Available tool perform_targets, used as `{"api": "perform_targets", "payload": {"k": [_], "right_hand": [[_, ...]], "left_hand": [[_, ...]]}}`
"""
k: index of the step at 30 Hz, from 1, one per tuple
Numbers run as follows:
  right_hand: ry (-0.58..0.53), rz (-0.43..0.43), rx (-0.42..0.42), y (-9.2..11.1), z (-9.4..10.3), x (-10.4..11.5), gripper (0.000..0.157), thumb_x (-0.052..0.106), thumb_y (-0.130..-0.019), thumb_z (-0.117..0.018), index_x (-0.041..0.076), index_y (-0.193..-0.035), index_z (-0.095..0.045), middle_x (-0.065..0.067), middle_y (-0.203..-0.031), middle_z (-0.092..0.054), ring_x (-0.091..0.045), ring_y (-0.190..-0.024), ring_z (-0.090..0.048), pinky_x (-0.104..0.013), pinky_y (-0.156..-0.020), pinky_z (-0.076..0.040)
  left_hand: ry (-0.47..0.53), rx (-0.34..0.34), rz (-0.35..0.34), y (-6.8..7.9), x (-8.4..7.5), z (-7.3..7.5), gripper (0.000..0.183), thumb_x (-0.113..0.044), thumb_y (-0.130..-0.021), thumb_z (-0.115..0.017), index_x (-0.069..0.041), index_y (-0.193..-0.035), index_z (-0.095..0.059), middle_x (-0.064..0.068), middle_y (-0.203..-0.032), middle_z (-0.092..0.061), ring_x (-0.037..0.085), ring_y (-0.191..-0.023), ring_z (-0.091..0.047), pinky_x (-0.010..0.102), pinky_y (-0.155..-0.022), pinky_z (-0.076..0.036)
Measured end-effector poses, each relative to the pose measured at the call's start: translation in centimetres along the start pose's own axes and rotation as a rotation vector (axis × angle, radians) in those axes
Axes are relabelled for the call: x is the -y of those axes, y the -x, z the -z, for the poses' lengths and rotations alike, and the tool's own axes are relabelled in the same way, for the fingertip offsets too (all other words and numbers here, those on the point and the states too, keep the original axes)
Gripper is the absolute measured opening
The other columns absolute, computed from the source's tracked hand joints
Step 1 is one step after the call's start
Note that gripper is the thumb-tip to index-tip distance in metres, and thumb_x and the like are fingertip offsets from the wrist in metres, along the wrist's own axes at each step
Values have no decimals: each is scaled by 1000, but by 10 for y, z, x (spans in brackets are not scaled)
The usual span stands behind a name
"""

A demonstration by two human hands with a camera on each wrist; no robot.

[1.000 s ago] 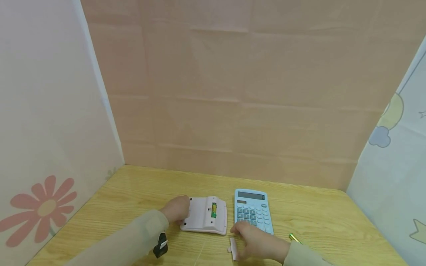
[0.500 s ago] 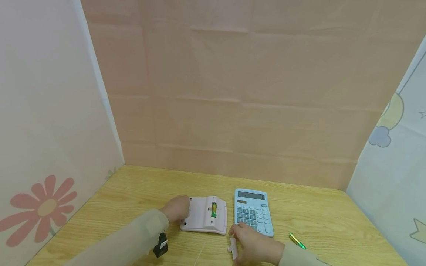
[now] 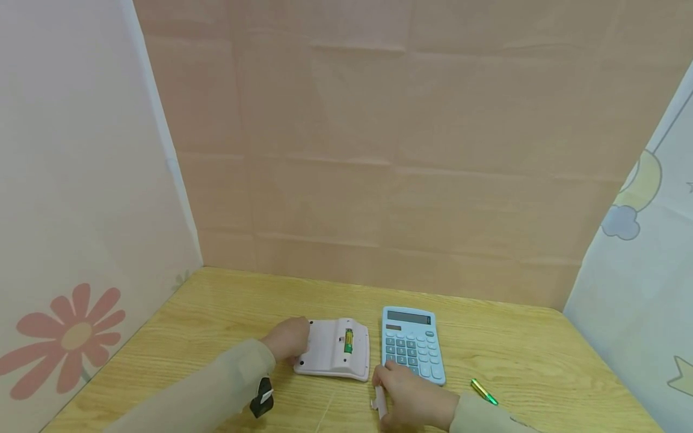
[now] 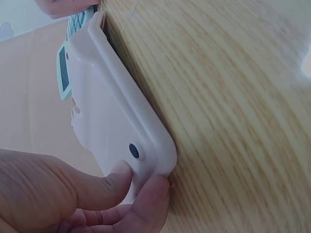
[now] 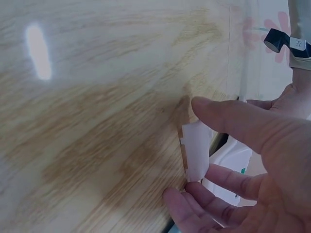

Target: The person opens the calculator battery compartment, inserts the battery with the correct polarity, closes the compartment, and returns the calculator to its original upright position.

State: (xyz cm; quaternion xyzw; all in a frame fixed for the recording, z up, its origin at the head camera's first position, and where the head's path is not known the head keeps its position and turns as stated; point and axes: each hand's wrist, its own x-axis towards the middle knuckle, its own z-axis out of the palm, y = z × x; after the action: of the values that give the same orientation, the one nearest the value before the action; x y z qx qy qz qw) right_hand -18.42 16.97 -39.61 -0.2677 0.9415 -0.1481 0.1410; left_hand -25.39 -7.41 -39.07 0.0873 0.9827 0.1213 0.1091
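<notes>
Only from the head, shows a loose green-and-gold battery on the surface, right of the blue calculator; also, whole, the green battery in the back of the face-down pink calculator. Up close at the left wrist, pinches that calculator's corner near a black rubber foot, fingers curled on the left hand. At the right wrist, holds a small pale cover between thumb and fingertips of the loosely arched right hand.
</notes>
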Motion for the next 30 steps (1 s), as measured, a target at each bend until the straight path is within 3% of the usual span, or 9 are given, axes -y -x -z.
{"api": "perform_targets", "payload": {"k": [5,12,21,30], "right_hand": [[-32,-1,6,-1,1,0,45,21,-63,-86,15,-95,-55,8,-84,-45,-4,-69,-42,-20,-59,-41],[-70,8,0,0,13,3,46,21,-67,-85,13,-101,-55,5,-90,-48,-4,-72,-44,-22,-64,-44],[-143,14,-72,-5,43,12,48,24,-71,-85,11,-106,-56,0,-98,-52,-19,-88,-54,-32,-75,-47],[-250,21,-107,-29,63,19,49,21,-74,-83,6,-112,-57,-2,-105,-57,-27,-101,-56,-43,-84,-48]], "left_hand": [[15,8,6,-1,1,0,11,0,-89,-62,5,-98,-60,8,-69,-53,15,-53,-52,22,-45,-42],[21,-9,-37,-1,4,-1,24,0,-90,-60,11,-112,-57,8,-66,-54,11,-47,-49,19,-42,-35],[26,-13,-31,-1,5,-1,20,0,-90,-60,10,-108,-58,8,-66,-54,11,-47,-49,19,-42,-38],[18,-5,-18,1,3,2,11,-1,-91,-60,7,-99,-60,7,-62,-53,11,-46,-49,19,-43,-38]]}}
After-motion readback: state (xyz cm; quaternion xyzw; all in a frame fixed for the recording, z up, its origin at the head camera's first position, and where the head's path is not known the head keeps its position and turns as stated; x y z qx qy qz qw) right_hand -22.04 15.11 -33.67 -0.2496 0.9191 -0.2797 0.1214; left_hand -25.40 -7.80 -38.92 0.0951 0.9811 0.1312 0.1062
